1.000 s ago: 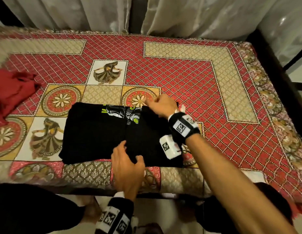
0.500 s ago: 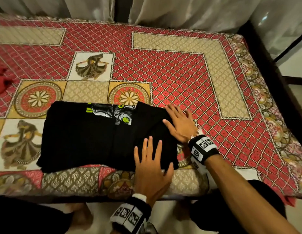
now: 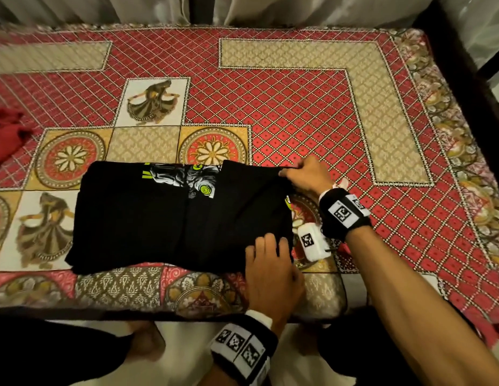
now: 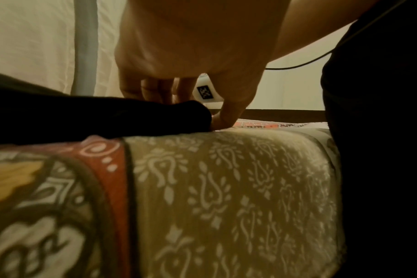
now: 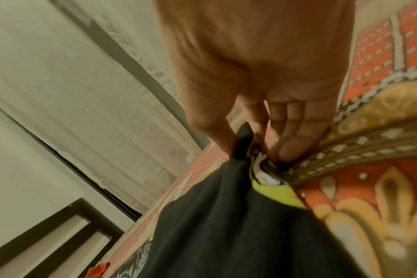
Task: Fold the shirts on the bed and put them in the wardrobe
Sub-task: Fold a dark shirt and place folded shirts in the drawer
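Note:
A black shirt (image 3: 164,215) with a green and white print lies partly folded near the front edge of the bed (image 3: 298,112). My right hand (image 3: 304,174) pinches the shirt's far right corner (image 5: 243,148) between thumb and fingers. My left hand (image 3: 270,260) is at the near right corner; its fingers lie on top of the black shirt (image 4: 107,116) and the thumb tucks under the fold, gripping it. A red shirt (image 3: 6,135) lies crumpled at the far left edge.
The bed has a red, gold and beige patterned cover (image 3: 396,121). Pale curtains (image 3: 270,9) hang behind it. A dark bed frame (image 3: 465,87) runs along the right side. My knees in dark trousers (image 3: 47,352) are at the front edge.
Both hands lay flat on the shirt's right part half a second ago. Now the right hand has gone to the far right corner and pinched it, and the left has taken the near right corner.

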`<state>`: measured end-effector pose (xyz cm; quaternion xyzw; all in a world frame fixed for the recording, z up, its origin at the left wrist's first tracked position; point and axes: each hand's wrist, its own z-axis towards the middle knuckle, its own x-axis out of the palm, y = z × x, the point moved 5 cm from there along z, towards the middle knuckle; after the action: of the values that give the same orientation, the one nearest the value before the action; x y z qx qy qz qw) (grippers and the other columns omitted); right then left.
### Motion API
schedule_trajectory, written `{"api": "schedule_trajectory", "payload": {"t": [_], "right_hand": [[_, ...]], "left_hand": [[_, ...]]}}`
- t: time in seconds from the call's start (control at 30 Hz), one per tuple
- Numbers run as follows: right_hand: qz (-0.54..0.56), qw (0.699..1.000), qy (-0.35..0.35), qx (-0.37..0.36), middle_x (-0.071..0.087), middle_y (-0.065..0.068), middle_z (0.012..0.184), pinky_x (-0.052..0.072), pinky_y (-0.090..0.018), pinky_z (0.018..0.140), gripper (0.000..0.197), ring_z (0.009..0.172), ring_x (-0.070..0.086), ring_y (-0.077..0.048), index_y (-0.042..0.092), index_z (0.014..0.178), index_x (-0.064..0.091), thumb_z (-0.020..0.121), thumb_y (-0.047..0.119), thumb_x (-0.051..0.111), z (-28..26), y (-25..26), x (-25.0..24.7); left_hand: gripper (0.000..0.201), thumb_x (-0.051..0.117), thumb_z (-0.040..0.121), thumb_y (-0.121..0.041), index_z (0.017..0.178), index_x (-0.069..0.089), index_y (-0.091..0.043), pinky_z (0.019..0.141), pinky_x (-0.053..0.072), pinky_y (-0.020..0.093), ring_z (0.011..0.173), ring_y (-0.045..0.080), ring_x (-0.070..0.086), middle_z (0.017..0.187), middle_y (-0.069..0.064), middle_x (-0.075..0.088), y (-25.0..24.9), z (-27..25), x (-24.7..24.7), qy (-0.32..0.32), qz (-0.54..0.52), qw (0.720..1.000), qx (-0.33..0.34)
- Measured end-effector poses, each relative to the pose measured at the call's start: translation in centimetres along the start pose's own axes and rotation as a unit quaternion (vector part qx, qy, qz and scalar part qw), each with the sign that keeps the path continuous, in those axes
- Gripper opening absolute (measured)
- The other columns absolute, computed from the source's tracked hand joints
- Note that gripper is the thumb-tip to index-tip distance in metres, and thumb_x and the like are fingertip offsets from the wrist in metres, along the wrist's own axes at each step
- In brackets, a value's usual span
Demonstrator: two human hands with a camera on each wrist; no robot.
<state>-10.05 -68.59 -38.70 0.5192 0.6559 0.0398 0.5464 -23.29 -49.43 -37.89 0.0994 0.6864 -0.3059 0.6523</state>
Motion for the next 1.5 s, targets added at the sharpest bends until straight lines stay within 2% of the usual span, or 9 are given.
{"api": "schedule_trajectory", "payload": {"t": [0.23, 0.33, 0.47, 0.7, 0.83, 1.0, 1.17, 1.37, 1.5], "right_hand": [[0.041, 0.991, -0.112, -0.069, 0.068, 0.002, 0.072, 0.055, -0.032, 0.067, 0.033, 0.070, 0.066, -0.020, 0.018, 0.072, 0.065, 0.078, 0.045, 0.082, 0.0, 2.2, -1.4], [-0.099, 0.988, -0.086, -0.084, 0.075, -0.007, 0.105, 0.056, -0.039, 0.088, 0.041, 0.100, 0.069, -0.030, 0.018, 0.105, 0.071, 0.084, 0.053, 0.076, -0.9, 2.1, -0.7], [-0.098, 0.959, -0.111, -0.241, 0.073, -0.003, 0.118, 0.057, -0.038, 0.089, 0.039, 0.089, 0.068, -0.018, 0.023, 0.128, 0.067, 0.094, 0.043, 0.065, -2.7, 5.8, -1.7], [-0.183, 0.949, 0.019, -0.255, 0.064, -0.008, 0.136, 0.032, -0.055, 0.116, 0.056, 0.129, 0.055, -0.030, 0.016, 0.145, 0.051, 0.098, 0.044, 0.059, -2.7, 7.9, 4.0], [-0.228, 0.949, 0.045, -0.213, 0.068, -0.006, 0.121, 0.031, -0.051, 0.114, 0.040, 0.120, 0.058, -0.029, 0.015, 0.126, 0.063, 0.097, 0.042, 0.061, -1.2, 9.7, 6.4], [-0.139, 0.965, -0.041, -0.220, 0.072, 0.005, 0.092, 0.048, -0.031, 0.084, 0.013, 0.088, 0.063, -0.017, 0.025, 0.101, 0.072, 0.089, 0.028, 0.068, -0.6, 12.1, 5.5], [-0.190, 0.957, -0.005, -0.219, 0.074, -0.001, 0.107, 0.054, -0.040, 0.093, 0.025, 0.101, 0.066, -0.024, 0.024, 0.115, 0.070, 0.094, 0.036, 0.063, -0.7, 12.3, 8.9], [-0.100, 0.933, -0.075, -0.338, 0.071, -0.002, 0.128, 0.053, -0.040, 0.098, 0.039, 0.106, 0.070, -0.020, 0.018, 0.136, 0.063, 0.106, 0.037, 0.048, -4.8, 11.8, 5.7], [-0.221, 0.888, -0.099, -0.390, 0.059, -0.005, 0.146, 0.042, -0.052, 0.111, 0.052, 0.134, 0.054, -0.023, 0.019, 0.144, 0.054, 0.107, 0.049, 0.035, -5.2, 9.3, 3.8]], "left_hand": [[0.016, 0.057, 0.069, -0.017, 0.084, 0.062, -0.012, 0.059, 0.046, 0.036, 0.078, 0.024, 0.053, 0.091, 0.005, 0.056, -1.1, -0.1, -1.8, -0.046, -0.086, 0.994, 0.039], [0.027, 0.067, 0.080, -0.029, 0.103, 0.068, -0.016, 0.075, 0.052, 0.037, 0.091, 0.020, 0.058, 0.103, 0.001, 0.060, -0.3, -1.5, -1.9, -0.022, -0.124, 0.990, 0.061], [0.030, 0.062, 0.095, -0.040, 0.118, 0.070, -0.022, 0.103, 0.042, 0.034, 0.121, 0.013, 0.054, 0.127, -0.004, 0.060, 2.5, -4.2, -4.3, -0.083, -0.197, 0.976, 0.050], [0.055, 0.067, 0.090, -0.045, 0.135, 0.057, -0.015, 0.101, 0.048, 0.046, 0.114, 0.023, 0.055, 0.121, 0.000, 0.059, 13.5, -3.4, -5.5, -0.122, -0.219, 0.935, -0.252], [0.060, 0.077, 0.083, -0.049, 0.134, 0.060, -0.022, 0.096, 0.050, 0.048, 0.099, 0.018, 0.061, 0.097, -0.011, 0.058, 13.5, -2.5, -4.7, -0.029, -0.252, 0.920, -0.299], [0.035, 0.078, 0.088, -0.021, 0.119, 0.062, -0.028, 0.070, 0.057, 0.023, 0.079, -0.005, 0.065, 0.081, -0.015, 0.067, 13.9, -2.7, -5.6, -0.089, -0.387, 0.870, -0.294], [0.054, 0.073, 0.087, -0.026, 0.136, 0.051, -0.024, 0.097, 0.049, 0.042, 0.106, 0.023, 0.063, 0.114, 0.001, 0.067, 15.0, -3.5, -5.1, -0.062, -0.252, 0.929, -0.265], [0.049, 0.066, 0.079, -0.014, 0.127, 0.060, -0.018, 0.087, 0.042, 0.037, 0.094, 0.019, 0.055, 0.101, -0.004, 0.057, 14.1, -3.3, -6.8, -0.111, -0.172, 0.954, -0.218], [0.054, 0.062, 0.083, -0.020, 0.136, 0.060, -0.014, 0.108, 0.037, 0.045, 0.136, 0.028, 0.046, 0.143, 0.008, 0.052, 11.2, -2.3, -7.4, -0.146, -0.143, 0.974, -0.099]]}}
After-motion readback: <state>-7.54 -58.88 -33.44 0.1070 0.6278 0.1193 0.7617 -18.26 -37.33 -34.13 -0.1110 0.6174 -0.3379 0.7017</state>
